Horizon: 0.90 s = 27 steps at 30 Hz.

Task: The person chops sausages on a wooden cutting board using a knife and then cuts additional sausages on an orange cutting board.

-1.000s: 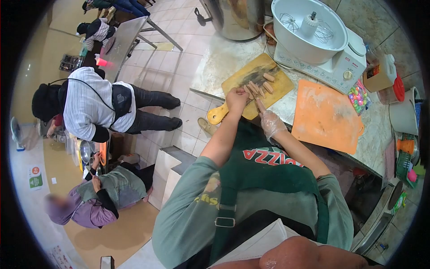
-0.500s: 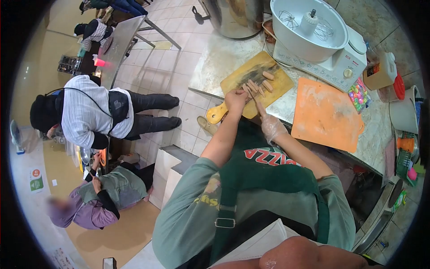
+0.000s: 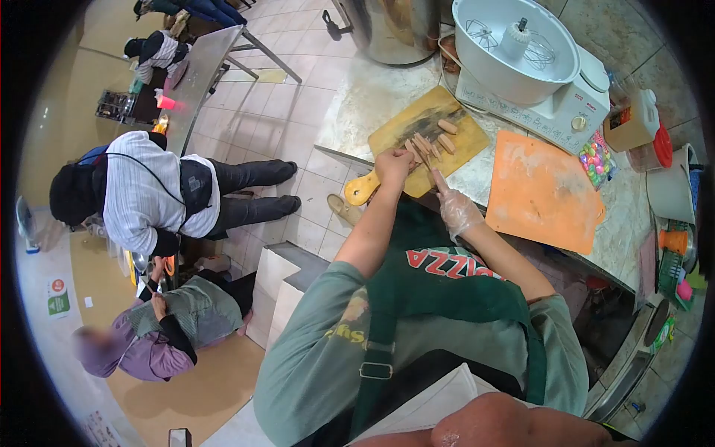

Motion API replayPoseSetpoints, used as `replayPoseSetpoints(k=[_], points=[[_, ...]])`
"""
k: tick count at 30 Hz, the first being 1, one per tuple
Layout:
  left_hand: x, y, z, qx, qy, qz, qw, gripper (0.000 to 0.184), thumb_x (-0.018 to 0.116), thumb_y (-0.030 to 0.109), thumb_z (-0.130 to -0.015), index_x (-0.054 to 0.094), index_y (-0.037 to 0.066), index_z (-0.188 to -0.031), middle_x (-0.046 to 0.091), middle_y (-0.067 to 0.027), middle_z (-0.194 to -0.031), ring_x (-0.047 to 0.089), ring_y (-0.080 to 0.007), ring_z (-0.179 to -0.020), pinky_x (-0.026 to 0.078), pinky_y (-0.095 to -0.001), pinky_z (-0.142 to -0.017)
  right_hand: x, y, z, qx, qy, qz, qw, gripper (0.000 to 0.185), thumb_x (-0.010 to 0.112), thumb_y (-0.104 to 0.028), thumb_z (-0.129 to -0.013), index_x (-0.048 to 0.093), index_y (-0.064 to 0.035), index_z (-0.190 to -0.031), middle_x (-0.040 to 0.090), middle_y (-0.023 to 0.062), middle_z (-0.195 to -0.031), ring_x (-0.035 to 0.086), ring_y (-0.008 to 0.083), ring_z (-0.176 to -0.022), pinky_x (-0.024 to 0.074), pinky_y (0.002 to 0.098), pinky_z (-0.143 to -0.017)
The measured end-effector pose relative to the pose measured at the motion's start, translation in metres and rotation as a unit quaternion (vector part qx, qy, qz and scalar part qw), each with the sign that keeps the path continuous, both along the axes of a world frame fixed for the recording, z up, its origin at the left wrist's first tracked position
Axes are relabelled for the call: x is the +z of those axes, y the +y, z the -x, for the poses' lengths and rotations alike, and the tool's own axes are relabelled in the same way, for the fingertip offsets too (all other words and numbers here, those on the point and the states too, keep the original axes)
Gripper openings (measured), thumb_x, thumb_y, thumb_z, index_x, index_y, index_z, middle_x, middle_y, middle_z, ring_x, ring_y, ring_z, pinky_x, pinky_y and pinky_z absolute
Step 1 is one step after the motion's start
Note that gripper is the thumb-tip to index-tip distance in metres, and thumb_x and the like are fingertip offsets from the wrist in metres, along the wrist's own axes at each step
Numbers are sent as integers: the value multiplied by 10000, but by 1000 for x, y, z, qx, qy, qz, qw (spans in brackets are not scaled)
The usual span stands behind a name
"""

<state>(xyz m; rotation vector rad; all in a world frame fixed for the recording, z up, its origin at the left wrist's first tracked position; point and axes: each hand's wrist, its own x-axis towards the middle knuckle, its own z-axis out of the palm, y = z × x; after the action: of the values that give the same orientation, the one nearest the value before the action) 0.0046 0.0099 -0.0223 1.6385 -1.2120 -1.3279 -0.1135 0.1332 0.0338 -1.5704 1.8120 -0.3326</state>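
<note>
A yellow, dark-stained cutting board [image 3: 469, 149] with a rounded handle lies at the counter's edge. Several sausage pieces [image 3: 447, 143] are spread over its middle. My bare left hand [image 3: 395, 165] rests on the board's near part, fingers closed and pressing on a sausage beside the blade; the fingertips partly hide it. In my right hand [image 3: 459, 212], which wears a clear plastic glove, is a knife [image 3: 438, 179]. Its blade points away from me and reaches among the sausages, right next to my left fingertips.
An orange cutting board [image 3: 542, 194] lies to the right. Behind stand a white stand mixer [image 3: 514, 63] and a large metal pot [image 3: 391, 30]. A candy bag [image 3: 597, 162] is near a jug [image 3: 633, 123]. At left, co-workers [image 3: 145, 190] stand by another table.
My right hand and the knife have shifted slightly, the handle now nearer the board. My left hand stays almost in place. The co-worker in white has leaned a little.
</note>
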Motion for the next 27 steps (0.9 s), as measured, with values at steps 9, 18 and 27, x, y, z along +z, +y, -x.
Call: replayPoseSetpoints(k=[9,18,27], points=[[-9,-3,-1,0,36,-24,999,115,633,69,-650,602,-34,-689,605,-90,-577,592,-135,-497,473,-234,-469,3,-23,-13,26,44,-48,998,690,370,-15,-769,72,-158,-1374,571,280,-880,580,381,-825,433,451,-739],[-17,-2,0,20,68,-4,997,112,632,61,-646,606,-40,-687,600,-95,-564,588,-136,-492,470,-231,-467,10,-21,-12,37,40,-90,994,696,378,-34,-777,43,-148,-1377,573,268,-920,580,379,-851,444,438,-767],[-8,3,0,20,57,12,998,123,634,73,-642,616,-38,-692,610,-91,-587,591,-133,-517,463,-237,-497,14,28,5,48,81,-113,989,688,392,-34,-793,63,-187,-1378,577,260,-888,590,380,-798,454,468,-719]])
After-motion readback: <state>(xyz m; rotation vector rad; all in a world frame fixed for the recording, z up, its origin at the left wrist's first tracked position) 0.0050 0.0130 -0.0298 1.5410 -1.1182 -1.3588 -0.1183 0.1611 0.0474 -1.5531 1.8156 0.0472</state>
